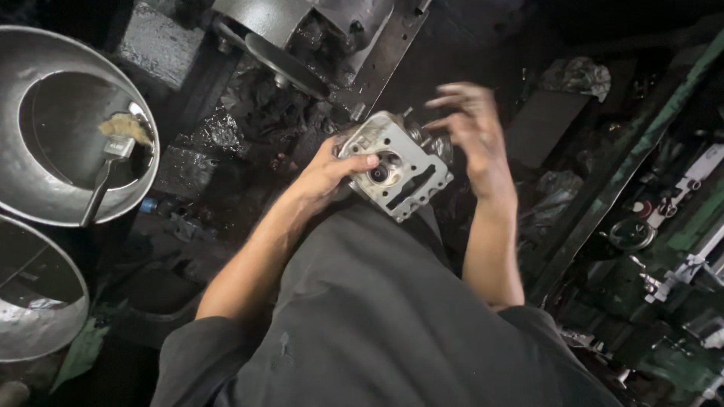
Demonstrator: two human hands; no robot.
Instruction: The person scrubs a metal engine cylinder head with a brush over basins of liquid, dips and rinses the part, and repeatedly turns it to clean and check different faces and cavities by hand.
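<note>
A grey metal engine cylinder head (400,169) with ports and bolt holes is held over my lap. My left hand (328,175) grips its left side, thumb laid across the flat face. My right hand (467,128) hovers at the part's upper right with fingers spread and blurred, close to a small fitting on that end; whether it touches is unclear.
Two round metal basins stand at the left: the upper basin (45,188) holds dark liquid and a brush (113,162), the lower basin (38,332) sits below it. A greasy machine (302,45) lies ahead. Shelves with metal parts (664,226) run along the right.
</note>
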